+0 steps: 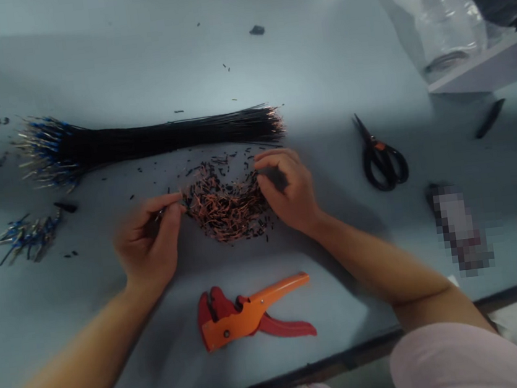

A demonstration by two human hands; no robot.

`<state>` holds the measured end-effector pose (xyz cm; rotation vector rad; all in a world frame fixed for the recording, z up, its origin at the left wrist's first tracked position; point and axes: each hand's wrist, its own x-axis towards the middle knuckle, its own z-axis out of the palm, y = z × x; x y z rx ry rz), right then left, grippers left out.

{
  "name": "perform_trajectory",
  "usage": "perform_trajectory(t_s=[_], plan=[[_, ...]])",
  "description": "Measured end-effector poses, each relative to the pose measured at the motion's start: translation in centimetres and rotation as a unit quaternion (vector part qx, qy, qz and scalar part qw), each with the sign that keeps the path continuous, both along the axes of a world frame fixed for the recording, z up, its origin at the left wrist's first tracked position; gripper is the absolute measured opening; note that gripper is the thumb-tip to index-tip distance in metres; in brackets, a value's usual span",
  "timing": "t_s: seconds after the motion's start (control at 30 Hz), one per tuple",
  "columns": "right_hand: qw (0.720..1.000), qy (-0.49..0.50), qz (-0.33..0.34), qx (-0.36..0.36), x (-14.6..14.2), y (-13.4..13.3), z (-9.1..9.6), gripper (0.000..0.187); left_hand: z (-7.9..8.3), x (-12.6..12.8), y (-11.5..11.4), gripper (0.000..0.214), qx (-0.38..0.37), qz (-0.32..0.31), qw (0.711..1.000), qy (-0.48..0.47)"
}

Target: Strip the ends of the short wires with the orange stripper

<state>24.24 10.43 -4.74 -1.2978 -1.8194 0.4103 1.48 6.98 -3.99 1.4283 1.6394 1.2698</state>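
A heap of short copper and black wire scraps (227, 205) lies on the grey table (132, 65) between my hands. My left hand (149, 240) sits at the heap's left edge, thumb and forefinger pinched on a small thin piece I cannot name. My right hand (288, 187) rests curled against the heap's right edge, fingers bent onto the scraps. A long bundle of black wires (159, 138) with blue ferrules at its left end lies just beyond the heap.
An orange and red wire stripper (248, 314) lies near the table's front edge. Black scissors (381, 155) lie to the right. Loose blue ferrules (30, 235) sit at the left. A clear plastic bag (433, 6) stands on a white shelf at the far right.
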Motion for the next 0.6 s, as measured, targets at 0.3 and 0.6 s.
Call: perform_trajectory(t_s=[0.3, 0.6], plan=[[0.997, -0.068, -0.040, -0.005, -0.04, -0.12, -0.31, 0.008, -0.36, -0.14, 0.27, 0.012, -0.014, 0.043, 0.999, -0.029], [0.999, -0.014, 0.039, 0.011, -0.39, -0.79, 0.63, 0.012, -0.25, -0.18, 0.35, 0.012, -0.022, 0.026, 0.998, -0.050]])
